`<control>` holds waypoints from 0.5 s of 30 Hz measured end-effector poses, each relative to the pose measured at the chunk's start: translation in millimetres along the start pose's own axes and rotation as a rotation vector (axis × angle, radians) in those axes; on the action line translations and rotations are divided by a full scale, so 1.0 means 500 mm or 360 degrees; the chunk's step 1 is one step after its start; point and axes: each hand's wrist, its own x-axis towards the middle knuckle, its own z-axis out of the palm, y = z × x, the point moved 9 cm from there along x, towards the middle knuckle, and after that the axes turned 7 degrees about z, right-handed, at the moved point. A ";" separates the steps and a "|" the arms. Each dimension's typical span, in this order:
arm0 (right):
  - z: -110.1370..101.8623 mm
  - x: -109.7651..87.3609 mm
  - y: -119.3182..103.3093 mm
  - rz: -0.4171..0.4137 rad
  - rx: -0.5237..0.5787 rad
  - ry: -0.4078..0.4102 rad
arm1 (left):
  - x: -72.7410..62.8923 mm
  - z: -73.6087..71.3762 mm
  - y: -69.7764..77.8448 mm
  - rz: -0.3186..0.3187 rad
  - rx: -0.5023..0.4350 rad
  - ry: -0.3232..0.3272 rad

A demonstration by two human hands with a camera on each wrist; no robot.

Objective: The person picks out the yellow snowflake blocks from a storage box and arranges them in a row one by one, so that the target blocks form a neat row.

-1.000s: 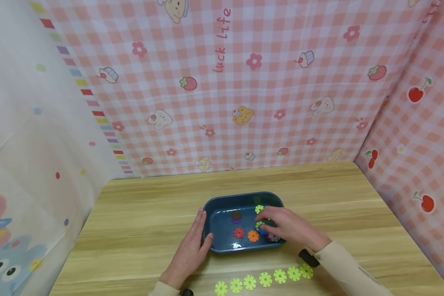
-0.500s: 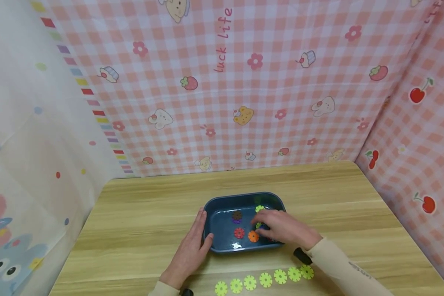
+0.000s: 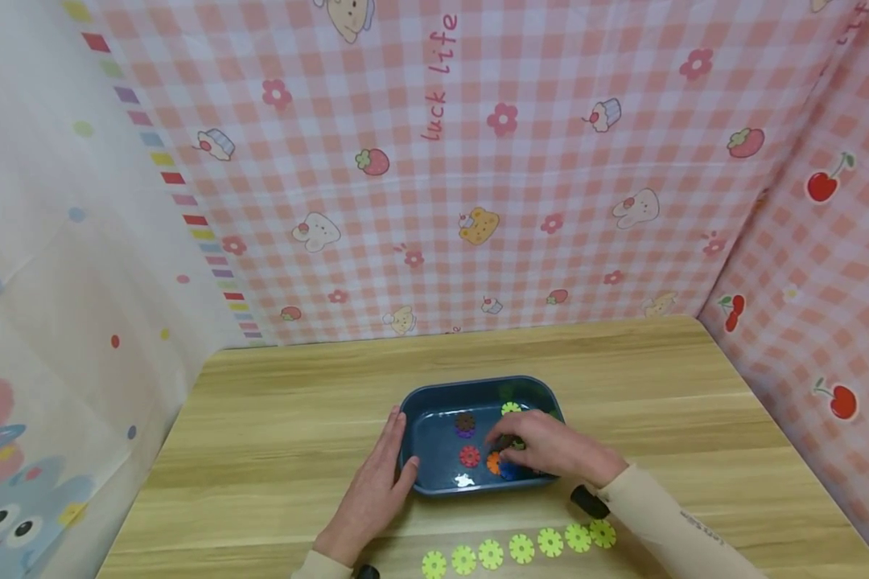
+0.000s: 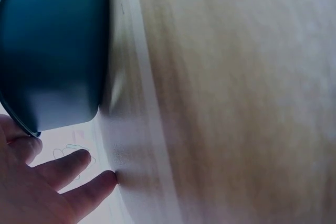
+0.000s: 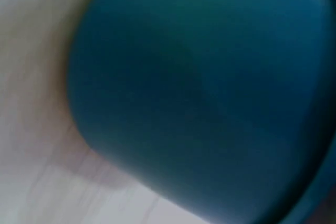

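A dark blue tray (image 3: 434, 486) holds several notched plastic connector discs. Among them are a red disc (image 3: 469, 457), an orange disc (image 3: 494, 463), a brown disc (image 3: 465, 422) over a purple one, and a yellow-green disc (image 3: 510, 408). My left hand (image 3: 369, 482) rests against the tray's left side, fingers nearly straight, thumb at the rim. Inside the tray's right part, my right hand (image 3: 550, 446) bends its fingers over the discs. A blue disc (image 3: 508, 471) shows below its thumb. I cannot tell whether the fingertips pinch a disc. In the right wrist view the tray's outer wall (image 5: 199, 93) hides the fingers.
A row of several yellow-green discs (image 3: 521, 549) lies on the wooden table (image 3: 275, 434) in front of the tray. A pink checked cloth (image 3: 434, 177) hangs behind the table, with more patterned cloth at both sides.
My right hand has shifted slightly left within the tray. The blue disc now shows farther left and nearer, beside the orange one. My left hand stays at the tray's side.
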 end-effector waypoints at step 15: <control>-0.003 0.009 0.012 0.0090 -0.0472 0.0012 | 0.000 0.002 -0.003 -0.0003 0.0012 0.0001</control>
